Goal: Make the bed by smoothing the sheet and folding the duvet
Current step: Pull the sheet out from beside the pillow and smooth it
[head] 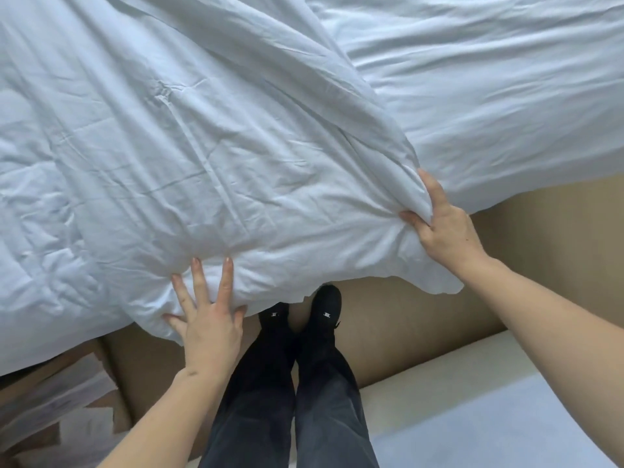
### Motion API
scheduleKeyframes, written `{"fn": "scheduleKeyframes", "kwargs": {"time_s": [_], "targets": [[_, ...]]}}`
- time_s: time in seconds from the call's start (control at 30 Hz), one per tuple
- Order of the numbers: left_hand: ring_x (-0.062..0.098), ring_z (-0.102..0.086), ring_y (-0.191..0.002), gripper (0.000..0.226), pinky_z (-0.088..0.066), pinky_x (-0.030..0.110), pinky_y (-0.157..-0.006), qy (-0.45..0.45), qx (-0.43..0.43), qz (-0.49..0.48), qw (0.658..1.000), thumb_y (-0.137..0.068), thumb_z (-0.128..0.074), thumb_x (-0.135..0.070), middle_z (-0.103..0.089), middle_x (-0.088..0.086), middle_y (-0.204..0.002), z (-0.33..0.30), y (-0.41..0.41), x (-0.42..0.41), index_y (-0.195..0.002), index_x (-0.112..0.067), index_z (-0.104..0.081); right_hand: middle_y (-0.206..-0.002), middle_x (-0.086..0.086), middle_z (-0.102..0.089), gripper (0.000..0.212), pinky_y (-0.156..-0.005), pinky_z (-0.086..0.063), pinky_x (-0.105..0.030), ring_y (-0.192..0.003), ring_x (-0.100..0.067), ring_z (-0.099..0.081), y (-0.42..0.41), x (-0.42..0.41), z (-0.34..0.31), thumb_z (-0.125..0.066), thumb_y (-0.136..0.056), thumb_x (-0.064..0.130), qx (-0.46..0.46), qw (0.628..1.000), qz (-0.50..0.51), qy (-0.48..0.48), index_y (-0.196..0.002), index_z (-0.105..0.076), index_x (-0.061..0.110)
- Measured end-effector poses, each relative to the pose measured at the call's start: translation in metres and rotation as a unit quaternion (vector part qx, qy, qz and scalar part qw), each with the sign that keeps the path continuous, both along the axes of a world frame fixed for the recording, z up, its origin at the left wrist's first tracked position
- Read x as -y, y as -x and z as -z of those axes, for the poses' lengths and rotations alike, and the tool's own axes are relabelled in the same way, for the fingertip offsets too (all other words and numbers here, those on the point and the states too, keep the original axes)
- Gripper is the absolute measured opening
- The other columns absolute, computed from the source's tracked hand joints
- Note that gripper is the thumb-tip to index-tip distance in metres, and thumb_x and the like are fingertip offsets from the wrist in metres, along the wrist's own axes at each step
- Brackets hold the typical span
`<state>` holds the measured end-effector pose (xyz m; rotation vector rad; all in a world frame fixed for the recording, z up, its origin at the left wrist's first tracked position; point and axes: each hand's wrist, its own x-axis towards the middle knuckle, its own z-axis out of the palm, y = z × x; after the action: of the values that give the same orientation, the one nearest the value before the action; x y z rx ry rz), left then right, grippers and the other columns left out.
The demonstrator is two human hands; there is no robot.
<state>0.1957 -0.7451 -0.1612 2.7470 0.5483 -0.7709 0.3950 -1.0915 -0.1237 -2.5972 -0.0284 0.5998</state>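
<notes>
A puffy white duvet [189, 146] lies crumpled over the left and middle of the bed, with one corner hanging over the near edge. My right hand [442, 228] pinches that corner between thumb and fingers. My left hand [206, 315] lies flat on the duvet's near edge with its fingers spread, the thumb tucked under the fold. The white sheet [499, 96] shows wrinkled on the right part of the bed, beyond the duvet.
My legs in dark trousers and black shoes [324, 309] stand on the tan floor [405, 319] close to the bed. A pale cushioned piece of furniture [472, 400] sits at lower right. Cardboard and paper [57, 410] lie at lower left.
</notes>
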Motion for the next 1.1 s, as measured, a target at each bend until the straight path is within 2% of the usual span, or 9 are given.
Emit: {"fn": "scheduleKeyframes", "kwargs": {"time_s": [0.17, 0.33, 0.43, 0.53, 0.67, 0.77, 0.87, 0.97, 1.1], "targets": [[0.043, 0.015, -0.153, 0.1, -0.023, 0.087, -0.098, 0.003, -0.015, 0.02, 1.0, -0.091, -0.071, -0.035, 0.015, 0.008, -0.17, -0.006, 0.013, -0.01, -0.16, -0.047, 0.001, -0.097, -0.007, -0.064, 0.071, -0.077, -0.05, -0.042, -0.081, -0.03, -0.061, 0.043, 0.024, -0.02, -0.058, -0.098, 0.036, -0.053, 0.998, 0.015, -0.04, -0.152, -0.015, 0.051], [0.051, 0.007, -0.152, 0.104, -0.025, 0.089, -0.095, -0.021, -0.033, 0.101, 0.994, -0.082, -0.08, -0.036, 0.005, 0.016, -0.17, -0.01, 0.04, -0.009, -0.162, -0.04, -0.012, -0.119, -0.015, -0.061, 0.072, -0.087, -0.049, -0.05, -0.101, -0.039, -0.06, 0.07, 0.057, -0.019, -0.054, -0.098, 0.043, -0.104, 0.994, 0.011, 0.035, -0.152, -0.007, 0.052], [0.055, -0.002, -0.151, 0.094, -0.028, 0.087, -0.096, -0.037, -0.029, 0.108, 0.993, -0.084, -0.077, -0.037, -0.007, 0.021, -0.168, -0.009, 0.04, -0.003, -0.161, -0.038, -0.022, -0.124, -0.022, -0.05, 0.083, -0.102, -0.037, -0.062, -0.113, -0.042, -0.048, 0.035, 0.066, 0.001, -0.06, -0.096, 0.031, -0.042, 0.987, 0.041, 0.151, -0.157, -0.004, 0.041], [0.052, -0.019, -0.146, 0.069, -0.029, 0.077, -0.103, -0.039, 0.023, 0.083, 0.995, -0.093, -0.056, -0.043, -0.02, 0.022, -0.162, -0.022, 0.03, 0.002, -0.158, -0.036, -0.031, -0.151, -0.017, -0.03, 0.092, -0.108, -0.027, -0.063, -0.135, -0.04, -0.029, 0.007, 0.043, -0.008, -0.061, -0.086, 0.012, 0.049, 0.975, 0.114, 0.183, -0.157, -0.008, 0.038], [0.046, -0.006, -0.153, 0.064, -0.014, 0.073, -0.114, -0.013, 0.124, 0.08, 0.989, -0.098, -0.045, -0.044, -0.01, 0.017, -0.167, -0.029, -0.004, 0.0, -0.159, -0.039, -0.027, -0.165, -0.011, -0.015, 0.078, -0.113, -0.016, -0.062, -0.15, -0.034, -0.014, 0.014, -0.032, -0.022, -0.059, -0.09, 0.04, 0.211, 0.97, -0.074, 0.099, -0.158, -0.02, 0.035], [0.044, 0.023, -0.151, 0.071, -0.006, 0.081, -0.108, -0.024, 0.034, 0.07, 0.997, -0.102, -0.042, -0.053, 0.02, 0.007, -0.169, -0.002, -0.01, -0.015, -0.157, -0.053, 0.002, -0.165, -0.002, 0.023, 0.106, -0.107, -0.005, -0.08, -0.152, -0.033, 0.016, 0.011, -0.059, 0.009, -0.073, -0.08, 0.051, 0.032, 0.979, -0.133, 0.153, -0.154, 0.003, 0.051], [0.052, 0.025, -0.148, 0.097, -0.023, 0.087, -0.098, -0.066, -0.089, 0.098, 0.989, -0.094, -0.06, -0.047, 0.029, 0.014, -0.166, 0.011, 0.005, -0.016, -0.156, -0.049, 0.015, -0.16, 0.002, 0.035, 0.125, -0.1, -0.017, -0.085, -0.15, -0.031, 0.024, 0.012, -0.061, 0.034, -0.075, -0.081, 0.007, -0.042, 0.967, -0.12, 0.219, -0.149, 0.019, 0.055], [0.052, 0.024, -0.148, 0.095, -0.02, 0.082, -0.107, -0.02, -0.203, 0.027, 0.978, -0.097, -0.053, -0.045, 0.039, 0.011, -0.161, -0.016, -0.002, 0.012, -0.151, -0.052, 0.025, -0.16, 0.003, 0.036, 0.118, -0.103, -0.028, -0.077, -0.15, -0.033, 0.022, 0.007, -0.08, 0.002, -0.054, -0.081, -0.014, -0.13, 0.967, -0.089, 0.199, -0.152, 0.011, 0.054], [0.042, 0.003, -0.154, 0.074, -0.018, 0.072, -0.115, 0.063, -0.154, -0.005, 0.986, -0.102, -0.043, -0.042, 0.011, 0.009, -0.17, -0.108, -0.044, 0.058, -0.157, -0.051, 0.005, -0.164, 0.002, 0.025, 0.091, -0.111, -0.028, -0.067, -0.152, -0.033, 0.009, 0.019, -0.075, -0.091, -0.054, -0.093, 0.007, -0.198, 0.971, -0.032, 0.131, -0.155, -0.001, 0.047]]}}
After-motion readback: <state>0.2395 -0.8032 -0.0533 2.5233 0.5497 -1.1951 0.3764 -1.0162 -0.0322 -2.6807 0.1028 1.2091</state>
